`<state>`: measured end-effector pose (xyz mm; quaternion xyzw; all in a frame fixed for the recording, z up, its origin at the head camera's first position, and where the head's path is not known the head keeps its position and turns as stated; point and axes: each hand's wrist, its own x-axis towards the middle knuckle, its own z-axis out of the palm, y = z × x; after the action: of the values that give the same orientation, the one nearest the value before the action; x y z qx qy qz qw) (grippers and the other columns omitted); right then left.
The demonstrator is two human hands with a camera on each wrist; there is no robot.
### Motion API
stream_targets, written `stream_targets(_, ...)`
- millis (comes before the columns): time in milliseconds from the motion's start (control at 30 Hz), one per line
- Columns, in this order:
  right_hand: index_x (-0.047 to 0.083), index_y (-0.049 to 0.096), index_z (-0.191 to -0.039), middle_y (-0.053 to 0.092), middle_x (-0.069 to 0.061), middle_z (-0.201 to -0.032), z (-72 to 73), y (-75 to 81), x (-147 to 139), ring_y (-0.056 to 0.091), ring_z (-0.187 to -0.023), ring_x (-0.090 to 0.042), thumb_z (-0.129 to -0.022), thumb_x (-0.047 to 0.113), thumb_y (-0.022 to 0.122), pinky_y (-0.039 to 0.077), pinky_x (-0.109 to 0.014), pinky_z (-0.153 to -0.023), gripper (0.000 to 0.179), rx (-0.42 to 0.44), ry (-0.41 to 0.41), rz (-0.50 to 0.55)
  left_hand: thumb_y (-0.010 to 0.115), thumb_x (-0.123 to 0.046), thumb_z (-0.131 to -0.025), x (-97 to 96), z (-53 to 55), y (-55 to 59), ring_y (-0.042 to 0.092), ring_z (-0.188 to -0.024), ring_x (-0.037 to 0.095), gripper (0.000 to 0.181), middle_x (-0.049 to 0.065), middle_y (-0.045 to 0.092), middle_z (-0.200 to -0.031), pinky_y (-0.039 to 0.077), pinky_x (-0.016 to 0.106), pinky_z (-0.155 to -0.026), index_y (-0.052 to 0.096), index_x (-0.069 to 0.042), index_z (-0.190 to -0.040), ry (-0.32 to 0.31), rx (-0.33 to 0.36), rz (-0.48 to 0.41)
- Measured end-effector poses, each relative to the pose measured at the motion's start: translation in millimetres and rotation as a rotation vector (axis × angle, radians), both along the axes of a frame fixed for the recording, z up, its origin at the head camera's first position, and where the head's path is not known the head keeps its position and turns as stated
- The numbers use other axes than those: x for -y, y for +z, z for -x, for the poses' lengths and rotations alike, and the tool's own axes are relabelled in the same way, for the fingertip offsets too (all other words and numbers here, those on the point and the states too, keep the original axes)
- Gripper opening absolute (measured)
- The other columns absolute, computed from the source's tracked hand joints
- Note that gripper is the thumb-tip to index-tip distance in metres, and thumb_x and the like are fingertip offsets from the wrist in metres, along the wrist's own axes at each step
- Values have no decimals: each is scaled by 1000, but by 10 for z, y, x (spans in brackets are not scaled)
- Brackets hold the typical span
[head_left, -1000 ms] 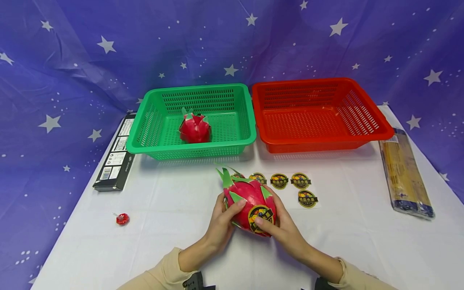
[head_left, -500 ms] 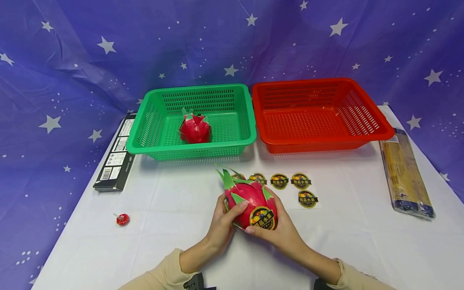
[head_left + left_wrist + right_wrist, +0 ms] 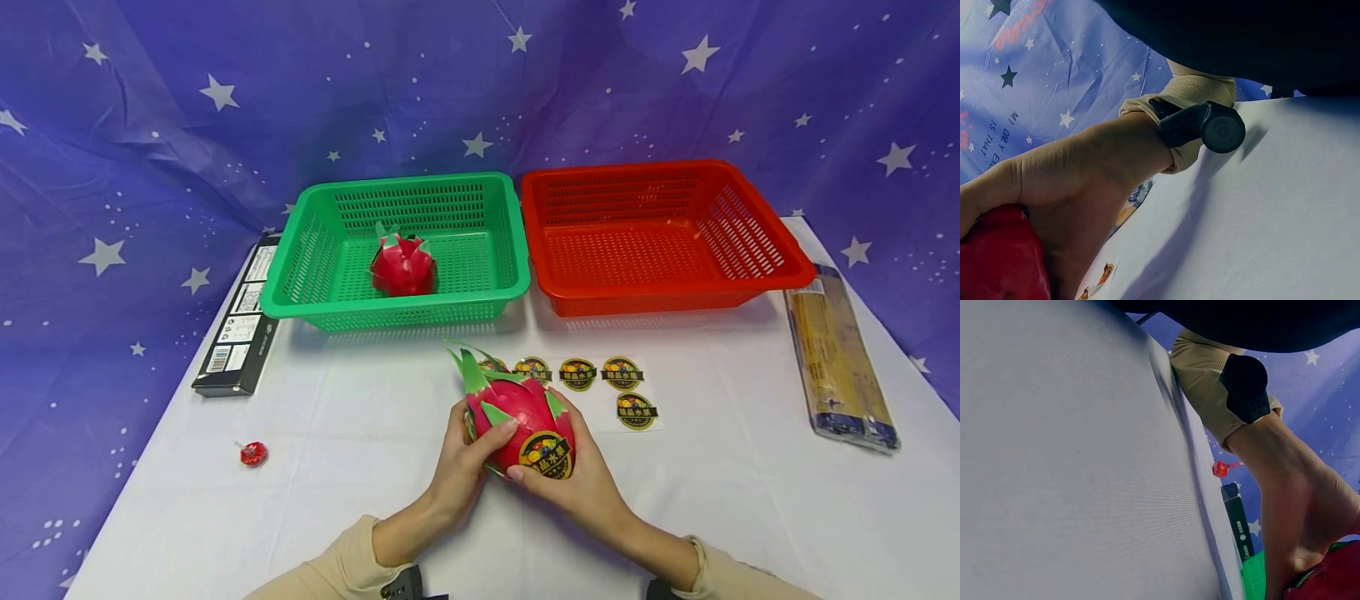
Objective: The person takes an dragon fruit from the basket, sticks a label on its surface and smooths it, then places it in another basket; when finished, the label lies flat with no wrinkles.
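The site is a staged tabletop recording station, building type indeterminable, as indicated by the star-print backdrop [image 3: 420, 83], white-covered table [image 3: 337, 475] and wrist camera [image 3: 1222, 132].

A purple-blue cloth backdrop [image 3: 630, 100] printed with white stars and dots hangs behind a surface [image 3: 720, 508] covered in white fabric. Along the left edge lies a long, narrow black box [image 3: 238, 329] bearing white label panels (one carries a barcode). Nearer the front on that side sits a small, round, shiny red sweet [image 3: 253, 454] with a thin tail. Far to the right, a long, flat gold-and-dark-blue packet [image 3: 842, 362] in glossy wrapping lies aslant.
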<state>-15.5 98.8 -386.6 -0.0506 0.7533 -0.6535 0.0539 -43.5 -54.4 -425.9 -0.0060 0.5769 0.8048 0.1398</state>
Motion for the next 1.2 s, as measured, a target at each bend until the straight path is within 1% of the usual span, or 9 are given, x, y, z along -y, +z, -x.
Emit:
stream_targets(233,24,20,-141,48,-4,-119,-19,11,18,51,-105,-15,-68,16,78,49,-22,-83,93,62,-33,-19,64,-33,-80,0,-5,79,52,-113,18,62,7,50,-126,45,29,-92,28,-16,-128,-5,-10,11)
stream_targets(367,27,13,-143,43,-6,-125,-23,26,9,46,-112,-19,-68,16,78,47,-23,-85,100,82,-19,-15,62,-28,-81,2,-33,285,52,-111,16,60,8,49,-125,44,28,-92,28,-14,-128,-4,18,14)
stream_targets(467,31,11,-143,40,-7,-129,-6,44,-27,44,-115,-22,-72,16,75,46,-23,-86,97,56,23,-17,59,-25,-82,6,-50,419,51,-108,14,59,9,49,-124,44,27,-92,27,-11,-128,-1,44,20)
stream_targets(667,28,13,-143,33,-14,-137,83,102,-125,44,-119,-32,-82,13,62,45,-21,-89,80,-40,122,19,57,-26,-82,30,-29,422,52,-105,14,57,9,50,-120,44,27,-90,29,-9,-129,-4,62,23)
stream_targets(767,29,14,-143,30,-15,-140,127,130,-176,43,-121,-35,-84,12,60,45,-24,-91,77,-82,149,2,56,-26,-83,39,-22,417,53,-103,14,56,9,50,-119,45,27,-88,30,-7,-129,-18,66,39)
stream_targets(900,32,17,-143,29,-14,-141,173,172,-238,41,-122,-40,-83,14,61,44,-43,-93,76,-62,200,-37,54,-27,-83,45,-18,407,54,-101,14,54,9,51,-117,46,27,-86,32,-7,-128,-43,64,52)
stream_targets(1000,32,20,-142,29,-12,-142,200,197,-276,37,-124,-44,-82,16,64,41,-53,-93,76,-25,270,-52,53,-27,-84,48,-16,402,54,-101,15,52,8,52,-116,47,28,-86,34,-7,-128,-60,55,56)
stream_targets(1100,29,21,-143,27,-8,-144,213,203,-298,35,-126,-43,-80,17,67,42,-53,-92,78,-32,343,-71,52,-28,-84,52,-15,401,53,-101,15,51,6,53,-114,46,28,-86,35,-9,-128,-75,47,70)
stream_targets(1200,27,23,-142,27,-4,-145,215,190,-301,36,-126,-38,-79,18,69,45,-46,-91,79,-53,391,-97,53,-29,-84,56,-12,396,53,-100,15,51,6,53,-111,45,29,-86,35,-9,-127,-86,49,86)
